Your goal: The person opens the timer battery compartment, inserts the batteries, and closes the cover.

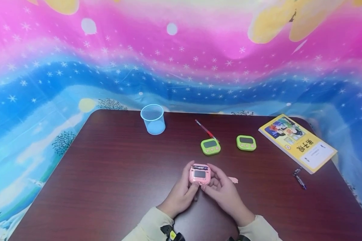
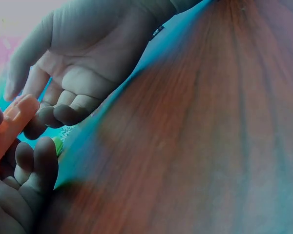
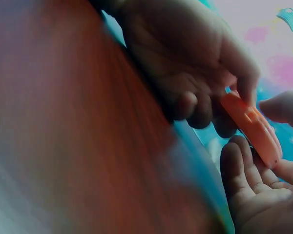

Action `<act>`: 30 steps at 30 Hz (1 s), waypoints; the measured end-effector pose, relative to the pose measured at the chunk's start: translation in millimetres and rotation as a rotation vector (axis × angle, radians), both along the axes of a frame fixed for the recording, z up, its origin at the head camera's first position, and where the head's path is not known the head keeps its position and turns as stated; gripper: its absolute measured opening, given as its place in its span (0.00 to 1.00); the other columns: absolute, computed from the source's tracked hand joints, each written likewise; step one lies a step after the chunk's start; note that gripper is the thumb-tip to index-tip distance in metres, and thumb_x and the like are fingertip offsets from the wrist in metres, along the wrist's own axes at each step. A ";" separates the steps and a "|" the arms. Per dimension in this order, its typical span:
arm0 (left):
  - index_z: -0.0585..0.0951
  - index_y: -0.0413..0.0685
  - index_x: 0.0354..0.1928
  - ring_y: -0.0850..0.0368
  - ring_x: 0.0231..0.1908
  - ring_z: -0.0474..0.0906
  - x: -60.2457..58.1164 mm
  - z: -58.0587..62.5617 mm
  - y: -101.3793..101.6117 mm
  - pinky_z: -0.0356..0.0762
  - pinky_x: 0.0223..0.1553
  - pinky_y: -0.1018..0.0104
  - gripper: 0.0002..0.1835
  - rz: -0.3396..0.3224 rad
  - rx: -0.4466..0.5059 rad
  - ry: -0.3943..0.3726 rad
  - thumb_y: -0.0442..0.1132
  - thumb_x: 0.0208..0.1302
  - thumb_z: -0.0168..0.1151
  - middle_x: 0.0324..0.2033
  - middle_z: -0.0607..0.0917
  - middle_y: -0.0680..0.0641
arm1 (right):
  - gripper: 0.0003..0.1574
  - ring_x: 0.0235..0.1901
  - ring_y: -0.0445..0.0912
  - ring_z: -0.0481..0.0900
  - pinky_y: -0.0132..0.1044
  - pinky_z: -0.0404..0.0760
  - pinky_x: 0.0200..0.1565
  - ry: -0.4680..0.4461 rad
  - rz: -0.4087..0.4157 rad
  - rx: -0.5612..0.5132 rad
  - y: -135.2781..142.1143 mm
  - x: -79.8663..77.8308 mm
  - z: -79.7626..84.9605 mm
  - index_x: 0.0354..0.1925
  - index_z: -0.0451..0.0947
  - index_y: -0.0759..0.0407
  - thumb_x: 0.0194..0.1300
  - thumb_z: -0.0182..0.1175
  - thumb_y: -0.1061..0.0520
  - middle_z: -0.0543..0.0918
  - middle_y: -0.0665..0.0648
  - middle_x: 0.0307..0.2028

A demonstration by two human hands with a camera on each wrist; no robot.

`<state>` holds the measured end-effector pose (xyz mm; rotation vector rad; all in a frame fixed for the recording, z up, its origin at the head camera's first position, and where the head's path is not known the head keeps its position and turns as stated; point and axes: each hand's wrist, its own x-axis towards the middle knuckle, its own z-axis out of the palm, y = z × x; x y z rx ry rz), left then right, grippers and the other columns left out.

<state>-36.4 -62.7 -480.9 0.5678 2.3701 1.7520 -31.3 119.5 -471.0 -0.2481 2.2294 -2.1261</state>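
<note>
A person's left hand point(image 1: 180, 194) and right hand point(image 1: 225, 192) grip a pink timer point(image 1: 200, 174) between them over a dark table point(image 1: 108, 180), its apparent battery point(image 1: 200, 167) bare along the far edge; a careless tilt or slipping grip could spill the battery loose.

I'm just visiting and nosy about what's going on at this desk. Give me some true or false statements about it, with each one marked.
1. The left hand and the right hand both hold the pink device. True.
2. Only one green device is in view. False: two green devices lie on the table.
3. The yellow book lies to the right of the blue mesh cup in the head view. True.
4. The blue mesh cup has tipped onto its side. False: it stands upright.
5. A red pencil-like stick lies outside the cup. True.
</note>
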 end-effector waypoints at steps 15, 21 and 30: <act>0.54 0.54 0.78 0.64 0.40 0.76 0.6 -2.2 3.9 0.80 0.42 0.69 0.41 0.048 0.040 0.122 0.30 0.67 0.60 0.60 0.76 0.46 | 0.43 0.48 0.41 0.82 0.30 0.84 0.49 0.137 -0.119 -0.136 -12.8 5.2 -8.2 0.67 0.60 0.77 0.54 0.61 0.83 0.74 0.71 0.51; 0.55 0.53 0.78 0.57 0.60 0.73 2.0 -1.9 8.0 0.72 0.64 0.63 0.41 0.099 0.053 0.141 0.28 0.66 0.59 0.67 0.73 0.45 | 0.42 0.46 0.42 0.84 0.31 0.85 0.47 0.183 -0.134 -0.128 -14.6 5.3 -8.3 0.67 0.62 0.77 0.55 0.63 0.81 0.77 0.68 0.51; 0.51 0.45 0.79 0.54 0.75 0.54 -1.0 -0.2 11.9 0.50 0.75 0.60 0.37 0.173 0.060 0.119 0.26 0.71 0.49 0.76 0.58 0.41 | 0.46 0.40 0.42 0.83 0.31 0.86 0.40 0.209 -0.025 -0.185 -14.9 5.5 -11.4 0.69 0.58 0.75 0.55 0.63 0.81 0.73 0.79 0.51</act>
